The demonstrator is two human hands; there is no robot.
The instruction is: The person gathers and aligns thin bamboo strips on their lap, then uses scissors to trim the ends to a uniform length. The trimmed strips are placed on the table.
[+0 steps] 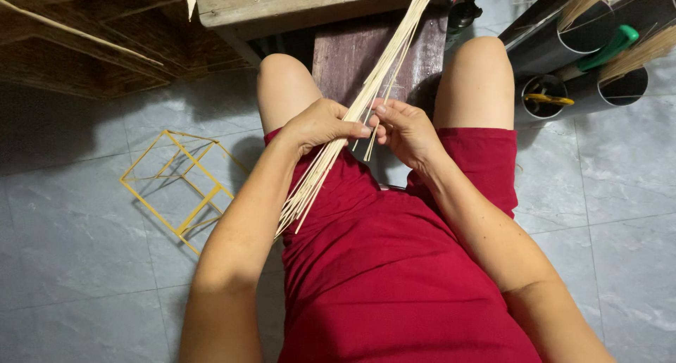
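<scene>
1. Your red garment (394,278) lay nearest the lens, covering your lap, with both forearms reaching forward over it.
2. Your left hand (320,123) was closed around a bundle of thin pale bamboo strips (366,99), fingers wrapped over the top of it.
3. The bundle's long axis ran diagonally, from the wooden bench (303,4) at the upper right, down through that grip, to loose ends fanning near your left thigh.
4. Your right hand (405,130) sat just beside the bundle on its right, fingertips pinched narrowly on a strip or two drawn apart from the rest.
5. Both hands were about equally near; the left carried the bulk.
6. A yellow stick frame (179,183) lay on the grey tiled floor (70,264) to your left; dark tubes (563,46) holding tools stood at the right.
</scene>
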